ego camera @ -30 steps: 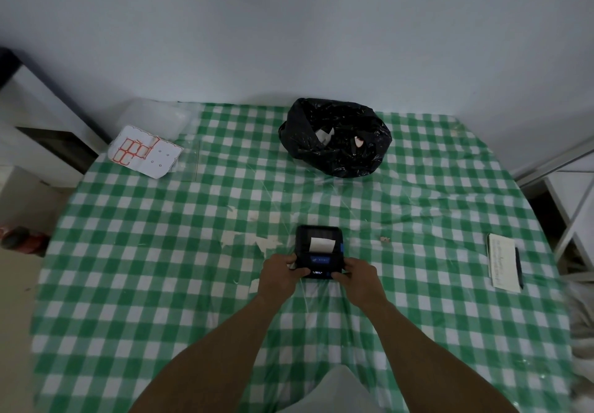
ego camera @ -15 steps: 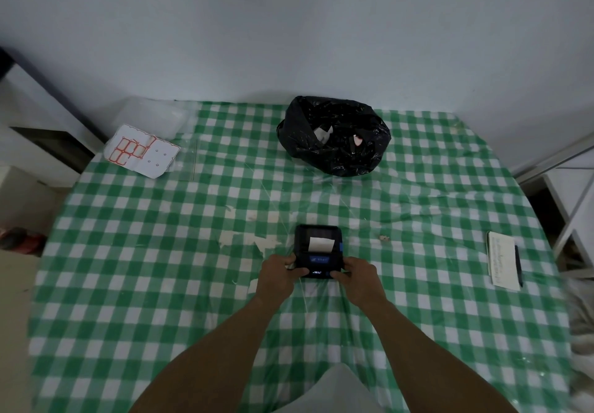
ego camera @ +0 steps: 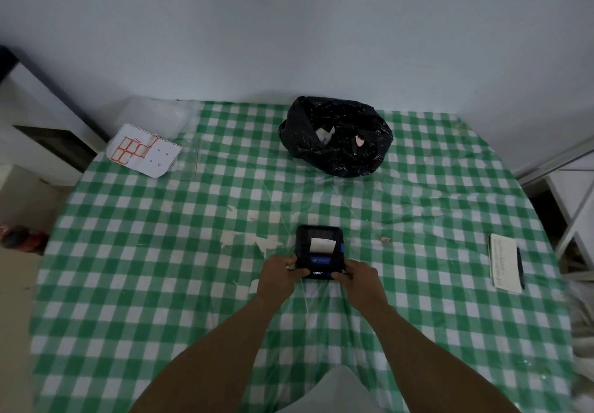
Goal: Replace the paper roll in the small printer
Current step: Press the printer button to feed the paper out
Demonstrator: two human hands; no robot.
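A small black printer with a blue front panel lies on the green checked tablecloth, near the middle of the table. A short white strip of paper sticks out of its top. My left hand grips the printer's near left corner. My right hand grips its near right corner. The paper roll inside is hidden.
A black plastic bag with scraps inside sits at the far middle. A sheet of red-edged labels lies far left. At the right edge lies a white notepad with a pen. White shelving stands on both sides.
The hands and the printer have stayed in place; only the view shifted slightly.
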